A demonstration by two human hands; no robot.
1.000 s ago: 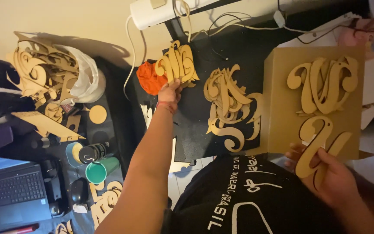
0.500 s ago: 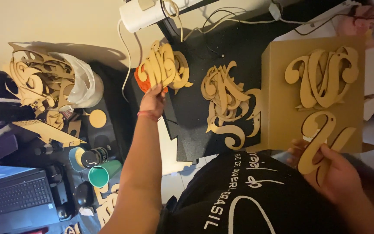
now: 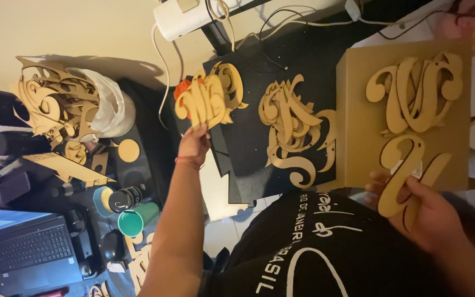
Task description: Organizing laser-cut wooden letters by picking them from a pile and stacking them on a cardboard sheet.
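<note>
My left hand (image 3: pixel 194 146) is raised and grips a bundle of tan wooden cut-out letters (image 3: pixel 207 99) above the black mat (image 3: pixel 248 148). My right hand (image 3: pixel 427 212) holds a tan board (image 3: pixel 358 137) from below, with a curly wooden letter (image 3: pixel 402 170) pinned under its fingers. A second, larger ornate letter (image 3: pixel 416 91) lies higher on the same board. A loose pile of similar cut-outs (image 3: pixel 298 129) rests on the mat between my two hands.
A heap of wooden offcuts (image 3: pixel 50 110) with a white plastic bag sits at the left. Below it stand a dark can (image 3: pixel 125 198), a green cup (image 3: pixel 136 221) and a laptop (image 3: pixel 26 253). A white device with cables (image 3: pixel 185 16) lies at the top.
My left hand has carried its bundle of letters a little to the left and away from the orange thing behind it. The right hand and the board have stayed about the same.
</note>
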